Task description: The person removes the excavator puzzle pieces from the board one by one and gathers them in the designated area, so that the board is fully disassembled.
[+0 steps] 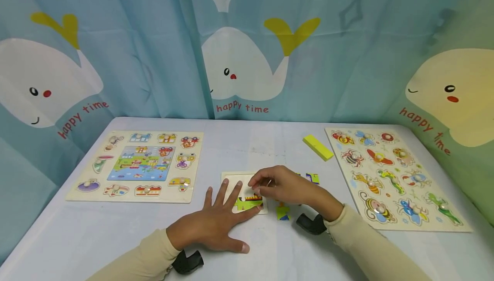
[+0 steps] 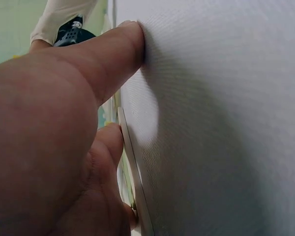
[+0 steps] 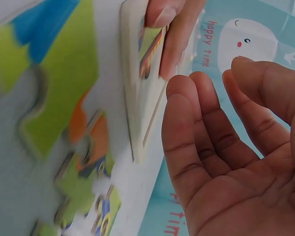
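Observation:
A small white puzzle board [image 1: 230, 175] lies on the table, green picture pieces [image 1: 247, 205] along its lower part. My left hand [image 1: 216, 226] rests with spread, straight fingers on the board's left and lower side; its thumb [image 2: 119, 54] touches the table. Above the board's right side hovers my right hand [image 1: 285, 185]. Its fingers [image 3: 179, 132] are loosely bent, thumb and fingertips apart, with nothing between them in the right wrist view. Loose jigsaw pieces, one green and blue [image 1: 283, 213], lie right of the board, some hidden under the right hand.
A large vehicle knob puzzle [image 1: 196, 161] lies at the left, and an insect knob puzzle [image 1: 360, 186] at the right. A yellow block [image 1: 318, 147] is near the back right. Behind the table hangs a blue whale-print curtain [image 1: 166, 58].

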`<state>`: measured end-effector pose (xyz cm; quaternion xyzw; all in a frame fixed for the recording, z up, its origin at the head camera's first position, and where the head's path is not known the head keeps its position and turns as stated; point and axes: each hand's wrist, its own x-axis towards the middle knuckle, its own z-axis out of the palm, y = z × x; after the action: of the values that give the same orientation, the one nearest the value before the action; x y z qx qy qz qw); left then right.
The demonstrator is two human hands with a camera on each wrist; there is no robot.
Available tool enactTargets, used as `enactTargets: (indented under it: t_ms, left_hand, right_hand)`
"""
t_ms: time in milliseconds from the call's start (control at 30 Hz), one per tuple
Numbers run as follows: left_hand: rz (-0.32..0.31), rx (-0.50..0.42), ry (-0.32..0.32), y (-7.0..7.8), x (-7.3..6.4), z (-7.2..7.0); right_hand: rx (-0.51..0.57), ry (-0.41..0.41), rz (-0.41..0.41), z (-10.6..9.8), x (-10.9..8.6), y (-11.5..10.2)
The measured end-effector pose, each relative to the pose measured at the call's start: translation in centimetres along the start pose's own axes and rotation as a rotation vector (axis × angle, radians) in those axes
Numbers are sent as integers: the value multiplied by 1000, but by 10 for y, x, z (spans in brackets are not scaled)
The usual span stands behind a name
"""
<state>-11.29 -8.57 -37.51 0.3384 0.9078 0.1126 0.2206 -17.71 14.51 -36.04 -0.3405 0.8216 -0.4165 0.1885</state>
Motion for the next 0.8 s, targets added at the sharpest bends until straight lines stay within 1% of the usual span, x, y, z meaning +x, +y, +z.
enactTargets:
  t_ms: [200, 333, 500, 633, 800]
  left_hand:
    - [-2, -3, -2, -1, 1, 0]
    - [1, -30, -8, -3, 1, 1]
    - [10, -49, -6, -3, 2, 0]
    - [14, -45, -3, -3, 2, 0]
    - [10, -15, -1, -3, 1, 1]
  right_hand:
    - [55, -14, -13, 9, 8, -3]
    - [94, -17, -17, 14, 10, -4]
    - [156, -31, 1, 18, 12, 0]
    - [174, -39, 0, 20, 13, 2]
    - [180, -35, 0, 23, 14, 3]
